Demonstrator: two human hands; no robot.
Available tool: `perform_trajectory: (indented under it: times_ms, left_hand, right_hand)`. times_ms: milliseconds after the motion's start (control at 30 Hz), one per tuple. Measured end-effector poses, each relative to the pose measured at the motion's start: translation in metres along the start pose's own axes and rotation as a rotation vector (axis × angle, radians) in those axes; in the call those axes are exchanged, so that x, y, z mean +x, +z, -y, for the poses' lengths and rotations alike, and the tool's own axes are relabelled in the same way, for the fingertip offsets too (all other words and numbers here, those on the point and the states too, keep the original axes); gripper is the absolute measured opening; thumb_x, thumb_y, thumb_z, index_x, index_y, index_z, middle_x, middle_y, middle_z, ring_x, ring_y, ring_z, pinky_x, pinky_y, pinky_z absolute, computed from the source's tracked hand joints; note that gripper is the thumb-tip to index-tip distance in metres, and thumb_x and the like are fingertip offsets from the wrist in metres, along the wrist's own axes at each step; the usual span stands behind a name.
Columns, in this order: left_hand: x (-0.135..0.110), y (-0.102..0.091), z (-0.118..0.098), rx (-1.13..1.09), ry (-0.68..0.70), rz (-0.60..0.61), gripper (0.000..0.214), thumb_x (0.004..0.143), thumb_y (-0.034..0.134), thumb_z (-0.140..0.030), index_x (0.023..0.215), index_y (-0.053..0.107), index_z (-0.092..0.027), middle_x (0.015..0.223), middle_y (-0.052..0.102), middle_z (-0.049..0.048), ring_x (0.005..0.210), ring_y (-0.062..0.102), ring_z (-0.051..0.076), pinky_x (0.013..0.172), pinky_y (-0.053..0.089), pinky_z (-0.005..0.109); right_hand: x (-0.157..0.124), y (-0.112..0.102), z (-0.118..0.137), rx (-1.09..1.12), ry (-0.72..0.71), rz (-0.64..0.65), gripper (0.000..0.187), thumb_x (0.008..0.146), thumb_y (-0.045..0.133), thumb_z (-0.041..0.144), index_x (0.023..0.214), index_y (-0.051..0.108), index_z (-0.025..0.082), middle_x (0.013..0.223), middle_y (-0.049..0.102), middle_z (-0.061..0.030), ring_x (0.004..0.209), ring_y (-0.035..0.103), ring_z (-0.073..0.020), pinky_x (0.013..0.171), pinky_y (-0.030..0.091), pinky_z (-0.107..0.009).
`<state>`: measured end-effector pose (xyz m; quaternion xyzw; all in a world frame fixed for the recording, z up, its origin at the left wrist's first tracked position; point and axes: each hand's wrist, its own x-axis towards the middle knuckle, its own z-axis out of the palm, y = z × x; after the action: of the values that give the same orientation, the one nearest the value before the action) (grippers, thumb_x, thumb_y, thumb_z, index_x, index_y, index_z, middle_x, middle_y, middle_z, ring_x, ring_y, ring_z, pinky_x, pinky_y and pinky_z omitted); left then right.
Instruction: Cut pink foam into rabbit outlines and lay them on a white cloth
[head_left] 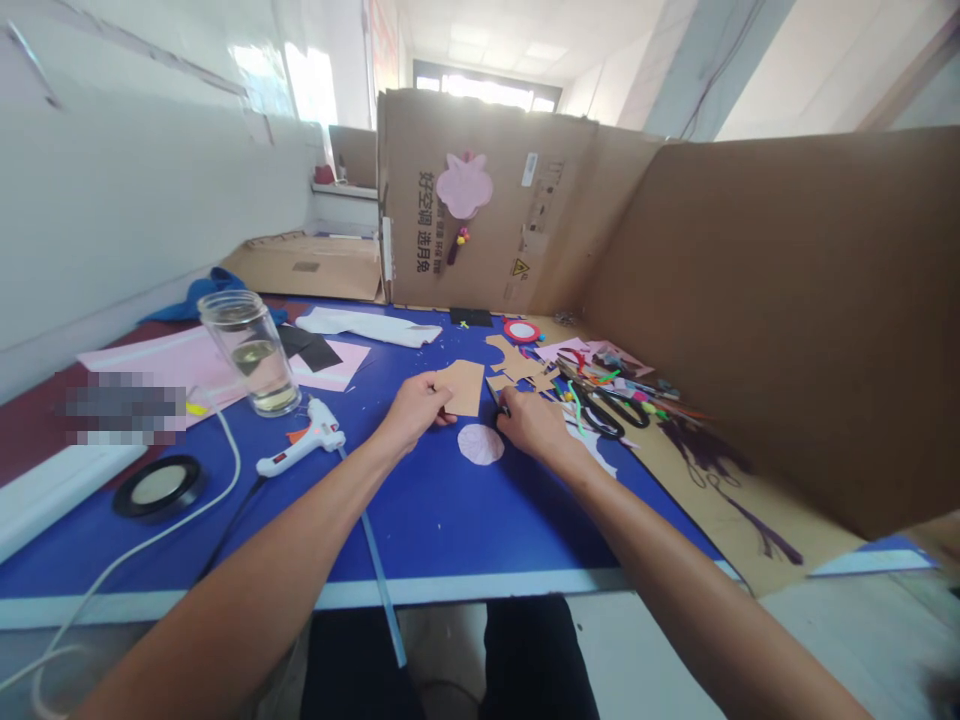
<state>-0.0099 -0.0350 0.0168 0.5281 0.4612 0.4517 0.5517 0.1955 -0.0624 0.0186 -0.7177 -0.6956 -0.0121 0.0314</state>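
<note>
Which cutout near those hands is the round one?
The pale pink disc just below the right hand; the tan ones, like the piece at the left hand, are angular.

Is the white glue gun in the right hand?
No, the white hot glue gun lies on the blue tabletop, left of the left hand.

An angular tan card cut-out (463,388), slightly tilted, just above a round pale pink paper disc (480,444) lying flat.

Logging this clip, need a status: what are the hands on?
Left hand pinching tan card cutout. Right hand beside more tan cutouts, grip unclear. Pink paper circle between hands; hot glue gun off left.
</note>
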Motion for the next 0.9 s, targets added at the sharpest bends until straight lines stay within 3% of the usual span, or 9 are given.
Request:
perform_trajectory:
  times_ms: [133,300,433,567,733,900]
  left_hand:
    - [-0.001,0.001,-0.001,-0.023,-0.053,0.053,0.004,0.094,0.067,-0.014,0.097,0.07,-0.014,0.065,0.072,0.0026,0.05,0.067,0.011,0.048,0.049,0.017]
    - [0.0,0.0,-0.002,-0.063,-0.099,0.047,0.005,0.093,0.07,-0.015,0.098,0.07,-0.013,0.067,0.073,0.004,0.05,0.068,0.012,0.047,0.05,0.018]
    - [0.001,-0.002,-0.003,-0.143,-0.155,0.081,0.009,0.093,0.073,-0.017,0.101,0.073,-0.013,0.072,0.076,0.0062,0.05,0.067,0.013,0.048,0.053,0.02]
    - [0.003,-0.005,-0.001,-0.279,-0.187,0.112,0.015,0.089,0.078,-0.016,0.104,0.076,-0.014,0.089,0.081,0.0104,0.067,0.076,0.017,0.056,0.06,0.024]
    - [0.004,-0.006,0.002,-0.427,-0.19,0.19,0.024,0.089,0.079,-0.013,0.113,0.078,-0.014,0.108,0.083,0.0156,0.085,0.08,0.021,0.068,0.065,0.029]
    - [0.003,-0.002,0.001,-0.526,-0.182,0.222,0.025,0.091,0.073,-0.007,0.116,0.08,-0.011,0.113,0.082,0.0171,0.089,0.08,0.021,0.077,0.067,0.031]
  right_hand:
    - [-0.004,-0.004,0.003,0.007,0.026,0.048,0.041,0.097,0.058,0.027,0.137,0.067,0.02,0.121,0.079,-0.0206,0.112,0.076,-0.0363,0.086,0.055,-0.04]
    - [-0.009,-0.006,-0.003,0.03,0.028,0.069,0.043,0.09,0.062,0.025,0.133,0.069,0.021,0.119,0.079,-0.0186,0.111,0.076,-0.0386,0.082,0.053,-0.04]
    - [-0.008,0.001,-0.008,0.127,0.025,0.003,0.047,0.089,0.063,0.024,0.136,0.065,0.022,0.117,0.08,-0.015,0.111,0.074,-0.0344,0.082,0.049,-0.037]
    - [-0.006,0.011,-0.008,0.271,0.026,-0.096,0.047,0.088,0.062,0.02,0.136,0.063,0.022,0.109,0.079,-0.0103,0.098,0.073,-0.0283,0.075,0.044,-0.033]
    - [-0.01,0.02,0.002,0.526,-0.14,-0.222,0.041,0.09,0.062,0.021,0.131,0.061,0.024,0.106,0.075,-0.0046,0.088,0.069,-0.0216,0.075,0.044,-0.03]
    - [-0.015,0.025,0.013,0.472,-0.296,-0.321,0.03,0.093,0.061,0.021,0.122,0.061,0.023,0.112,0.074,-0.0072,0.099,0.069,-0.0244,0.077,0.044,-0.03]
